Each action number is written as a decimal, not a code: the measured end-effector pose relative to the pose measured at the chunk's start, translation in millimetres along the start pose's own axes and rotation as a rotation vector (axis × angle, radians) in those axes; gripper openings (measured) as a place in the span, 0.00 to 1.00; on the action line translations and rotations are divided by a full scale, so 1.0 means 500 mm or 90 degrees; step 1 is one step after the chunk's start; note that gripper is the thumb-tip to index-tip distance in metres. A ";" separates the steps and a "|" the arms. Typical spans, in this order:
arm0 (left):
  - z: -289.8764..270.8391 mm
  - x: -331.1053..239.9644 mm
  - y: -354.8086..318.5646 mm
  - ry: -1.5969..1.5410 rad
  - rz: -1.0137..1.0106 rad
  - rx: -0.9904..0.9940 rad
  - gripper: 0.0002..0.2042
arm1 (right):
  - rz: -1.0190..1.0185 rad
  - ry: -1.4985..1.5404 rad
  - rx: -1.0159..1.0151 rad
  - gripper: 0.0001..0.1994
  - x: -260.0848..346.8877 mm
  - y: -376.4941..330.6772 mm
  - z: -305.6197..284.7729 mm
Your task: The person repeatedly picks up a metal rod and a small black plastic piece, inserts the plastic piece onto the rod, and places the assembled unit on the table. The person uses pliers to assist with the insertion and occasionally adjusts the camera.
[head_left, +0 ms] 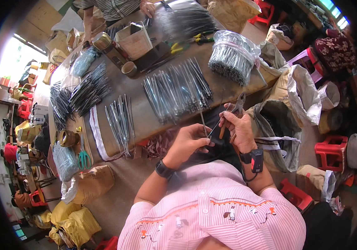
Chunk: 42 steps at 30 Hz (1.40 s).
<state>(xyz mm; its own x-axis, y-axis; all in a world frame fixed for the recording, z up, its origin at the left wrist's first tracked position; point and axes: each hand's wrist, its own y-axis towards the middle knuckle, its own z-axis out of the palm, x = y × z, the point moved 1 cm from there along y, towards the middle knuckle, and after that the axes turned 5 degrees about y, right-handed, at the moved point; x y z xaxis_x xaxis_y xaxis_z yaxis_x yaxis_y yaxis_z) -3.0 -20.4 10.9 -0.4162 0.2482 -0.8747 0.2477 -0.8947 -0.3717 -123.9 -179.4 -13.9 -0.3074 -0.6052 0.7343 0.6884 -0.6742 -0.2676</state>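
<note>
"What's on that brown worktable point(143, 134)?"

"A row of metallic strips point(178, 91). At its near edge, the left hand point(192, 141) pinches one thin strip point(204, 123); the right hand point(239, 125) grips pliers point(240, 102)."

"Which step?"

"Working that thin strip, I'd judge; the next move calls for a steady pinch and careful plier placement."

"Containers?"

"From the hands: toward twelve o'clock, a clear plastic bag point(249, 43) packed with silvery strips point(228, 68); at three, an open grey sack point(282, 154), contents too dark to tell."
</note>
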 end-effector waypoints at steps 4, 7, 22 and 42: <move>0.004 0.000 0.002 0.003 -0.005 0.026 0.15 | 0.073 -0.044 0.018 0.13 0.001 -0.004 -0.001; 0.004 -0.002 0.003 0.003 -0.014 0.038 0.15 | 0.101 -0.067 0.035 0.13 0.005 -0.002 0.000; 0.000 0.024 0.011 -0.371 -0.123 0.013 0.07 | -0.021 -0.221 0.073 0.12 -0.007 -0.007 0.030; -0.015 0.021 0.002 -0.011 0.074 -0.152 0.08 | 0.334 0.404 0.124 0.13 -0.036 -0.029 -0.089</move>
<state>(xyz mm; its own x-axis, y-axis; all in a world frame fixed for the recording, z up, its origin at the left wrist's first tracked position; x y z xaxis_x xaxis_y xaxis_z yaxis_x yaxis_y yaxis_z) -0.6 -15.8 -1.3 -0.3872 0.1410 -0.9112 0.4929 -0.8035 -0.3338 -157.7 -177.7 -50.9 -0.1868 -0.9816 0.0395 0.9281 -0.1896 -0.3204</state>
